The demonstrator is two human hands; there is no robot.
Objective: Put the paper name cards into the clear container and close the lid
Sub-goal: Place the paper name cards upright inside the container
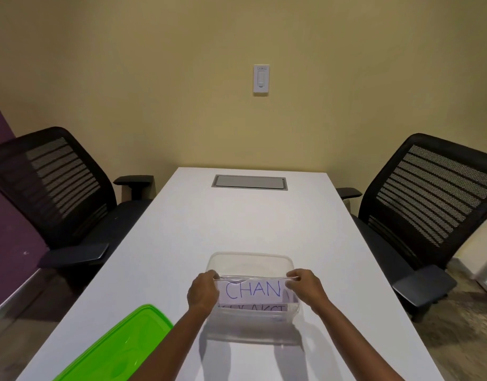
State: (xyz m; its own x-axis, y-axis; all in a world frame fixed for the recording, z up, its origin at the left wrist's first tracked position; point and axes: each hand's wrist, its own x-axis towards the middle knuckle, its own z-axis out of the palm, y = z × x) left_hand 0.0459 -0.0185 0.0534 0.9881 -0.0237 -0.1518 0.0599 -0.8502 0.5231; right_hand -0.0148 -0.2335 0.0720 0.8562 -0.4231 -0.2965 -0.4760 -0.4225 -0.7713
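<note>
A clear plastic container [250,262] stands open on the white table, near its front edge. My left hand [204,291] and my right hand [305,288] pinch the two ends of a white paper name card [253,291] with blue letters "CHAN". I hold the card upright, over the near half of the container. Another card [254,307] with writing lies inside, below it, partly hidden. The green lid [118,345] rests flat on the table at the front left, apart from the container.
The white table [237,215] runs away from me, with a grey cable hatch [249,182] at its far end. Black mesh office chairs stand at the left [58,185] and at the right [429,199]. A yellow wall lies beyond.
</note>
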